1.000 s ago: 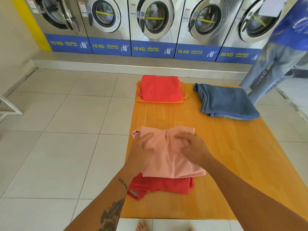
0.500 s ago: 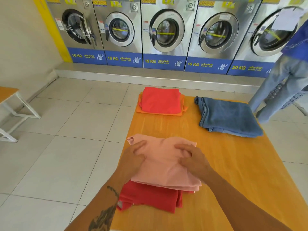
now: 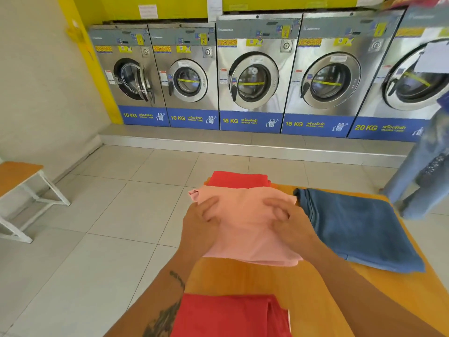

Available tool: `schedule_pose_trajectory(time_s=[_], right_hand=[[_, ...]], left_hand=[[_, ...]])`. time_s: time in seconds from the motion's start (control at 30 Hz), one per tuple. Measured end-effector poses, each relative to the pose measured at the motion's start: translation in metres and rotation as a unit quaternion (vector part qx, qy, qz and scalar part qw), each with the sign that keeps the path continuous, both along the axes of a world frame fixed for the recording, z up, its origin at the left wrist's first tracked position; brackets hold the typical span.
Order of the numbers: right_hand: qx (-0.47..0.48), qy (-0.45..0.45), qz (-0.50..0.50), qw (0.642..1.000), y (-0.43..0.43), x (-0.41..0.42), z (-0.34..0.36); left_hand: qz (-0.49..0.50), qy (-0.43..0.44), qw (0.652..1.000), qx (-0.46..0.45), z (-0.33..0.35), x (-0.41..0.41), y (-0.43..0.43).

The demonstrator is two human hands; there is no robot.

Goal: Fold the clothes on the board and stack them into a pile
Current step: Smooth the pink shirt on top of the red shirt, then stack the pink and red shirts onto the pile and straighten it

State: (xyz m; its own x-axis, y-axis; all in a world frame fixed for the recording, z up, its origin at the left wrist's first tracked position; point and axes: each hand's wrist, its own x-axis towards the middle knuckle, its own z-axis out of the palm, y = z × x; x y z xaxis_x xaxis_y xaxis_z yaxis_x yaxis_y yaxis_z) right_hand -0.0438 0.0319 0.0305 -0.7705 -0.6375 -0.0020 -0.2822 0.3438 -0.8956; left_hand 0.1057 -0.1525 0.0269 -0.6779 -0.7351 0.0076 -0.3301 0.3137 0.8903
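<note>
Nearest, below both wrists, a folded bright-red cotton garment [image 3: 230, 314] lies flat on the orange-brown wooden board [image 3: 303, 293], w/ its right edge showing doubled layers. Just ahead of it, both hands carry a folded pale-pink soft knit garment [image 3: 245, 229]: left hand [image 3: 201, 222] clamps its left side, thumb on top and the rest of the hand hidden under the fabric; right hand [image 3: 289, 222] holds the right side, fingers spread over the top, blurred, so what's underneath I can't tell. Pink piece seems to be off the board at its near edge, approx. over the far stack, though whether its far edge already touches is unclear. Judging by the drape, it's light, limp, not slippery; it will sag and unfold if pinched at one corner, so best supported from both sides w/ palms beneath, as now, then lowered flat. Right of the right hand, touching nothing pink that I can see, lies a folded slate-blue heavier cotton garment [image 3: 354, 227]. Beyond the fingertips, a folded red garment [image 3: 239, 180] tops a thin orange one [image 3: 275, 185], mostly hidden. Farther off: tiled floor, a row of steel front-load washing machines [image 3: 252, 79], a small wooden bench [image 3: 19, 173] to the left, and someone's jeans-clad legs [image 3: 422, 176] far right.
</note>
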Motion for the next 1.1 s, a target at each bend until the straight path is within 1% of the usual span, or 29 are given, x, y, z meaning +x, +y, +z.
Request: schedule_pose_trajectory(time_s=[0.1,0.2,0.33,0.4,0.47,0.53,0.57,0.7,0.83,0.93,1.0,1.1], right_hand=[[0.02,-0.002,-0.009,1.0,-0.035,-0.036,-0.007],[0.038,-0.002,-0.012,0.999,-0.072,-0.077,-0.016],[0.064,0.025,-0.039,0.997,-0.115,-0.125,-0.027],[0.075,0.041,-0.043,0.995,-0.128,-0.144,-0.038],[0.132,0.065,-0.043,0.988,-0.133,-0.156,-0.057],[0.214,0.1,-0.023,0.972,-0.13,-0.156,-0.083],[0.235,0.108,-0.018,0.966,-0.127,-0.152,-0.095],[0.223,0.1,-0.049,0.968,-0.119,-0.137,-0.113],[0.236,0.105,-0.032,0.966,-0.119,-0.138,-0.107],[0.258,0.072,-0.019,0.963,-0.118,-0.14,-0.095],[0.276,0.05,-0.015,0.96,-0.112,-0.135,-0.086],[0.247,0.009,-0.014,0.969,-0.09,-0.113,-0.073]], left_hand=[[-0.017,-0.011,0.999,-0.027,-0.009,-0.038,-0.041],[-0.024,-0.002,0.999,-0.026,-0.018,-0.074,-0.078],[-0.03,0.005,0.999,-0.026,-0.029,-0.125,-0.119],[-0.042,-0.011,0.998,-0.036,-0.043,-0.146,-0.134],[-0.081,-0.065,0.994,-0.035,-0.064,-0.156,-0.144],[-0.125,-0.124,0.984,-0.033,-0.091,-0.157,-0.145],[-0.132,-0.127,0.983,-0.034,-0.105,-0.155,-0.145],[-0.102,-0.065,0.991,-0.049,-0.132,-0.148,-0.138],[-0.107,-0.076,0.99,-0.057,-0.124,-0.147,-0.137],[-0.103,-0.083,0.991,-0.037,-0.114,-0.136,-0.135],[-0.091,-0.079,0.992,-0.041,-0.109,-0.121,-0.132],[-0.075,-0.06,0.993,-0.072,-0.103,-0.09,-0.119]])
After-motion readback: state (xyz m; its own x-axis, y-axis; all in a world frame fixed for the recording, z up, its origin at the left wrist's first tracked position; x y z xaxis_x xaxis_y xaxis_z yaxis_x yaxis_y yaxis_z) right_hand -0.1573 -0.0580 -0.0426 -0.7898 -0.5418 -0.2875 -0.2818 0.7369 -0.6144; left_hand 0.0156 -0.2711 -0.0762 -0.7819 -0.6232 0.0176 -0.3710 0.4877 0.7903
